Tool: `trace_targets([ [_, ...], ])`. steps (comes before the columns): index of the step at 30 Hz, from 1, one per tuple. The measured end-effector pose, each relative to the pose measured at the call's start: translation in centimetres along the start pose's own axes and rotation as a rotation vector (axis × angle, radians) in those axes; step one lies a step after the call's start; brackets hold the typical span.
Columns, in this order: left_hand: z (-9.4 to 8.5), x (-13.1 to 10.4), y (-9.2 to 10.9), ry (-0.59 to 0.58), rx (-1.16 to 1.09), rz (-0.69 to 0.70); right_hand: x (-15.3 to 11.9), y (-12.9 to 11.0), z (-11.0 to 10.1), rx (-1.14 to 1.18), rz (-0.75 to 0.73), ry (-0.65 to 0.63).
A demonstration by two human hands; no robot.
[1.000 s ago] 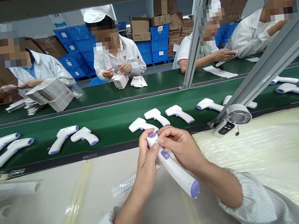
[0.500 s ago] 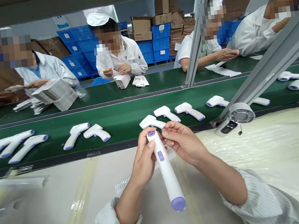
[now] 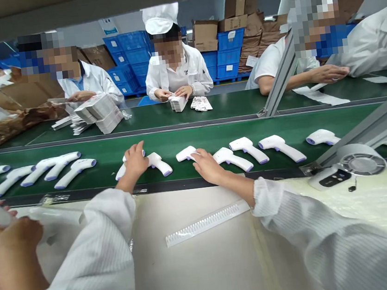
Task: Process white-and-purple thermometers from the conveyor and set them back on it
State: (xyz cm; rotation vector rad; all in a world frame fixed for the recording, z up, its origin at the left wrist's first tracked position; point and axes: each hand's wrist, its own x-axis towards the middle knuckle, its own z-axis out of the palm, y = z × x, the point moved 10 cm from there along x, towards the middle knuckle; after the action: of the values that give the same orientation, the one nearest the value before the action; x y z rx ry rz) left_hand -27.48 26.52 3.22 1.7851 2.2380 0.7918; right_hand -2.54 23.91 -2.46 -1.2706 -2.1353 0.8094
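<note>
My left hand [image 3: 135, 162] reaches over a white and purple infrared thermometer [image 3: 121, 172] on the green belt. Its fingers are stretched out and cover most of that thermometer; whether they touch it is hard to see. With thumb and fingers, my right hand [image 3: 207, 166] holds the handle end of another infrared thermometer [image 3: 184, 153], which lies on the belt. Between my hands is a third thermometer [image 3: 160, 163]. A white strip with a toothed edge [image 3: 207, 222] lies on the table below my right wrist.
More thermometers [image 3: 281, 148] line the green conveyor belt [image 3: 165, 139] on both sides. A small fan [image 3: 361, 159] stands by a slanted metal post [image 3: 379, 119] at right. A co-worker's hand [image 3: 11, 235] holds something white at left. Across the belt, co-workers handle paper stacks [image 3: 100, 111].
The thermometer held upright between both hands is no longer there. Both hands have moved forward onto the belt and apart. The view has shifted left, and the toothed strip is uncovered.
</note>
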Motion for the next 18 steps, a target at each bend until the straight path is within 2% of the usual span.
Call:
trace_targets([
  [2,-0.1,1.9,-2.3,-0.053,0.086,-0.042,0.1,0.4,0.0,-0.048,-0.023,-0.018],
  [4,0.4,3.2,-3.3,-0.127,0.146,-0.042,-1.7,0.5,-2.0,-0.089,-0.079,0.022],
  [6,1.2,4.1,-3.2,-0.204,0.186,-0.004,-4.7,0.7,-4.7,-0.077,-0.116,0.055],
  [7,1.4,4.4,-2.9,-0.233,0.203,0.022,-6.4,1.2,-5.8,-0.042,-0.094,0.033],
  [9,1.2,4.8,-1.8,-0.248,0.239,0.074,-9.7,2.5,-6.7,0.029,0.004,-0.096],
  [11,0.2,4.7,-0.5,-0.192,0.275,0.107,-12.4,3.5,-6.6,0.040,0.062,-0.223],
  [14,-2.9,3.1,2.1,0.015,0.259,0.152,-14.3,4.0,-6.0,-0.001,0.042,-0.271],
  [16,-4.9,0.7,4.1,0.157,0.180,0.192,-14.4,4.1,-5.1,-0.003,0.022,-0.287],
  [18,-6.0,-2.7,6.1,0.248,0.048,0.231,-14.1,3.8,-4.3,0.002,-0.007,-0.297],
])
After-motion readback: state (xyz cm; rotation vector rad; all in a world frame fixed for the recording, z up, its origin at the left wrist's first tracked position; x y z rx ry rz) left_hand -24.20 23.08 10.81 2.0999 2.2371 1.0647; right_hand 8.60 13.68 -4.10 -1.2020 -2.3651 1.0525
